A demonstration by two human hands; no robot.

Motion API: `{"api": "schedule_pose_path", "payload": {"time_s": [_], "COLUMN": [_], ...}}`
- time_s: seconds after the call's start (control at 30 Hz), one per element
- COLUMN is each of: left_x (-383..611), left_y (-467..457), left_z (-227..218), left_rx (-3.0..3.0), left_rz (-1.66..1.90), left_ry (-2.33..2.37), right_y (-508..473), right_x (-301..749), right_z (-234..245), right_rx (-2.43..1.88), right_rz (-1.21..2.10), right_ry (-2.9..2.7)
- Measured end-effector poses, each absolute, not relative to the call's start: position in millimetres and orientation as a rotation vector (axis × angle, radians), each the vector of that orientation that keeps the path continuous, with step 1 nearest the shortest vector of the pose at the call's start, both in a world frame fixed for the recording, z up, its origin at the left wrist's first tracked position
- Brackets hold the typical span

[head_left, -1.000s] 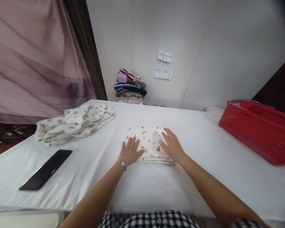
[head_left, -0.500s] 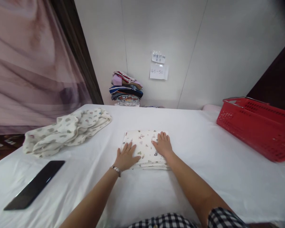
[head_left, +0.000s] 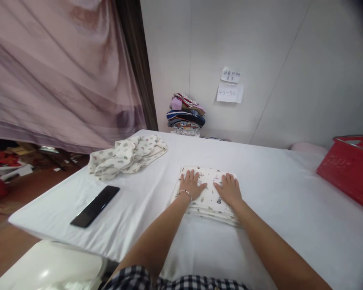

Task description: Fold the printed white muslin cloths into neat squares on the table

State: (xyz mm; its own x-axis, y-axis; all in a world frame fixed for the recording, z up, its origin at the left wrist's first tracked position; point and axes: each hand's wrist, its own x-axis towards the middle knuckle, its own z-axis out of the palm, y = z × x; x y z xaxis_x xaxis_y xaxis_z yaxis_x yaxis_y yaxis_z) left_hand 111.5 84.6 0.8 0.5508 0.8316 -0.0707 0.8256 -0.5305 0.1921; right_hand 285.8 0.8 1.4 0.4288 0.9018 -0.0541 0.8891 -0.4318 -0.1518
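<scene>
Resting left hand point(head_left: 191, 186) & right hand point(head_left: 230, 190), both spread wide, atop folded ptrnd cloth point(head_left: 209, 198) on white desk point(head_left: 278, 193), btwn blk slab point(head_left: 95, 206) at left & red basket point(head_left: 352, 167) at right.

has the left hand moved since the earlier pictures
Yes: judged against the print on the folded cloth, the left hand has moved toward the cloth's far edge.

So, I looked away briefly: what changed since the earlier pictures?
The left hand moved toward the far edge of the folded cloth; the camera view swung left. Nothing was gripped or released. The right hand stays on it; the crumpled cloth, black slab and red basket stay put.
</scene>
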Motion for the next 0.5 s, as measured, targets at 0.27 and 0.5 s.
{"api": "schedule_pose_path", "payload": {"time_s": [0.27,0.5], "left_x": [112,112], "left_y": [84,83], "left_z": [5,6], "left_rx": [2.572,2.552], "left_rz": [0.062,0.019], "left_ry": [1.378,1.373], "right_y": [17,12], "right_x": [304,308], "right_z": [12,-4], "right_rx": [-2.614,-2.591], "right_rz": [0.234,0.205], "right_ry": [-1.555,-1.54]}}
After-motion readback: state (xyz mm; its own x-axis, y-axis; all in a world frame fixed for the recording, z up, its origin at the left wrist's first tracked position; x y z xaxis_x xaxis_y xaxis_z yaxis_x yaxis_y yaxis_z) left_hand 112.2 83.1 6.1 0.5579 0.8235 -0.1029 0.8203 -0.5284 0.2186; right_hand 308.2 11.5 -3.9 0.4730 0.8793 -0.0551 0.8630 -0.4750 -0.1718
